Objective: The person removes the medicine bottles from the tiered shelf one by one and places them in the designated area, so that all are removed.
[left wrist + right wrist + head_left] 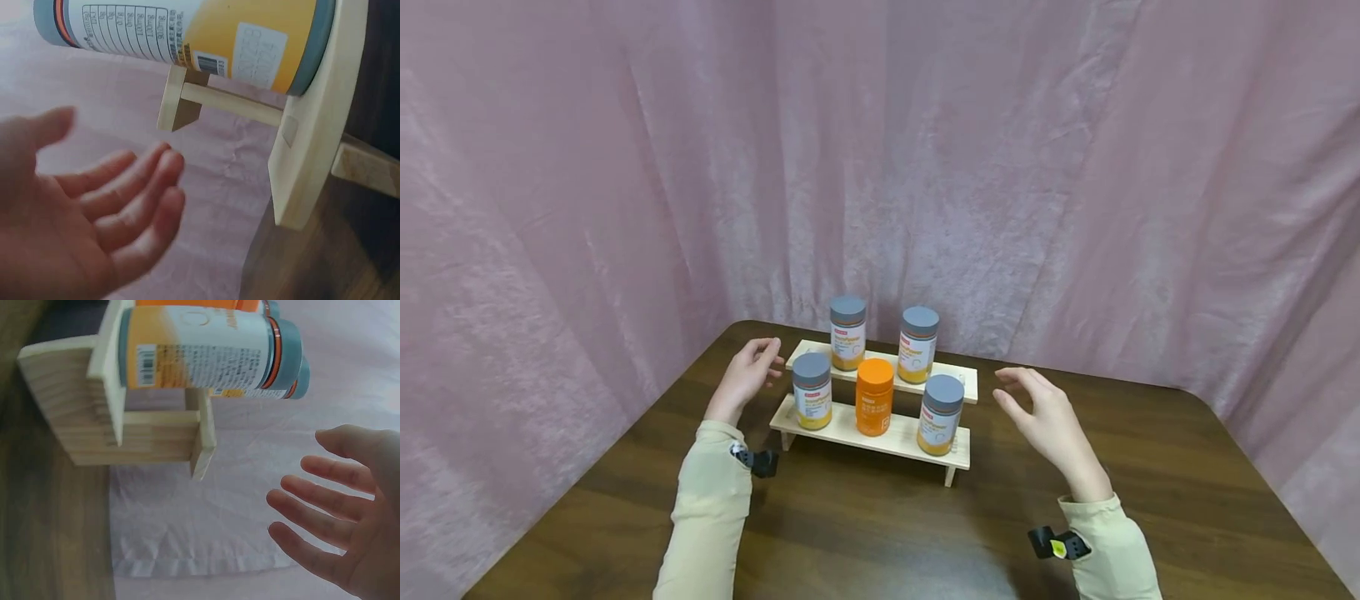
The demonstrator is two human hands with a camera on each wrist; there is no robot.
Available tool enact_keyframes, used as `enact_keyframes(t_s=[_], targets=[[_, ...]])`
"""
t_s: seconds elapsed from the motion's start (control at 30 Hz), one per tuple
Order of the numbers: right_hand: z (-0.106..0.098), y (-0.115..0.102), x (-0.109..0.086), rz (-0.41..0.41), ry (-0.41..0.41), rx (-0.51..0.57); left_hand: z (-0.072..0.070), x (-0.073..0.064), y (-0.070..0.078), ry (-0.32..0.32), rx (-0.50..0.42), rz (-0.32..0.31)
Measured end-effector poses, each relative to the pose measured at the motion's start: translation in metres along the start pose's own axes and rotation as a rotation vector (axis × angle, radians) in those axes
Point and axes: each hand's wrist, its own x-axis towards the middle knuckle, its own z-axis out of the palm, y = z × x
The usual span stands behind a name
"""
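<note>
A two-tier wooden rack (842, 427) stands on the table with several supplement jars. On its lower step, an orange jar (874, 400) sits between a grey-lidded jar (812, 393) at left and another grey-lidded jar (939, 417) at right. Two more jars, a left one (847, 335) and a right one (917, 347), stand on the upper step. My left hand (751, 371) hovers beside the rack's left end, fingers relaxed and holding nothing. Off the right end, my right hand (1041, 412) is raised with loosely bent fingers and nothing in it, apart from the jars.
The rack rests on a dark brown wooden table (865, 533) with rounded far corners. Pink curtains (970, 167) hang behind it and along the sides. Each wrist carries a small black camera, such as the right one (1058, 545).
</note>
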Motion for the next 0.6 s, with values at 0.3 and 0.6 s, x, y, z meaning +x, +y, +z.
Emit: enact_keyframes(t_s=[0.3, 0.6], targets=[[0.011, -0.009, 0.012, 0.026, -0.035, 0.072, -0.006, 0.007, -0.025, -0.235, 0.040, -0.147], [0.020, -0.014, 0.014, 0.001, -0.047, 0.064, -0.004, -0.007, -0.017, -0.378, 0.151, -0.245]])
